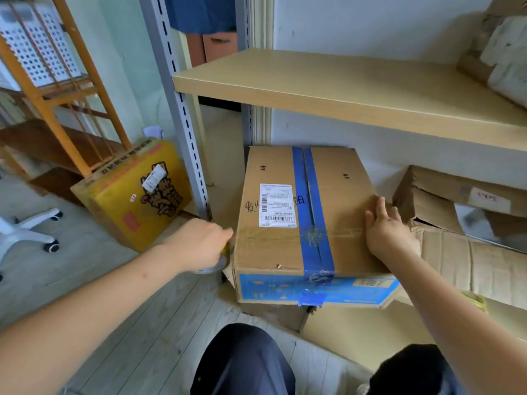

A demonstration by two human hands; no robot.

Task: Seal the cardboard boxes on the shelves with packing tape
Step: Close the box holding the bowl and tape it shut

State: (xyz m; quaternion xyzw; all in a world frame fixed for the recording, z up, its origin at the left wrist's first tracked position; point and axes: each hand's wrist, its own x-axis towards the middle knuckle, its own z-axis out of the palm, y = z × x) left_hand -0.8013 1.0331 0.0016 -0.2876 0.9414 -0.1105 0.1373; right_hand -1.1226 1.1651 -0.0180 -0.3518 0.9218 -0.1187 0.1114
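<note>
Just one view here, a head-worn wide-angle cam, so nothing overlaps with a second angle. It looks forward and steeply down from above the person's knees, which show at the bottom edge. The taped cardboard box (308,212) sits dead center, close, about arm's reach, since both forearms stretch in from the bottom corners to its sides. Above the box a wooden shelf board (342,89) crosses the upper frame, seen from slightly above. Left of the box a grey slotted upright (182,115) bends with the lens distortion, and further left the floor and a yellow carton (134,195) fall away toward the edge.
</note>
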